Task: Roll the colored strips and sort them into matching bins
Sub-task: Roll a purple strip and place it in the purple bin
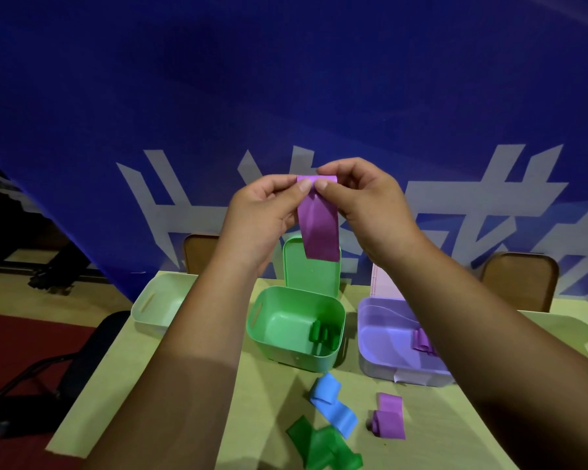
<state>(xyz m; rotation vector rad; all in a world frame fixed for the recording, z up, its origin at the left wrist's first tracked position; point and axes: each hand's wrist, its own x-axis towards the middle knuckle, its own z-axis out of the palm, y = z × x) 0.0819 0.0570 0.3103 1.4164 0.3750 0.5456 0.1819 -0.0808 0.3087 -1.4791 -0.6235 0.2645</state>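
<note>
Both hands are raised above the table. My left hand (263,212) and my right hand (362,201) pinch the top end of a purple strip (319,228), which hangs down between them with its top edge folded over. Below stand a green bin (269,325) holding rolled green strips (319,332) and a purple bin (377,337) holding a rolled purple strip (421,340). Loose on the table lie a blue strip (331,403), a green strip (323,447) and another purple strip (389,417).
A pale green bin (153,298) stands at the table's left. A green lid (311,276) and a pink lid (384,281) lean upright behind the bins. A blue banner hangs behind the yellow-green table (123,391). Chairs stand beyond it and at the left.
</note>
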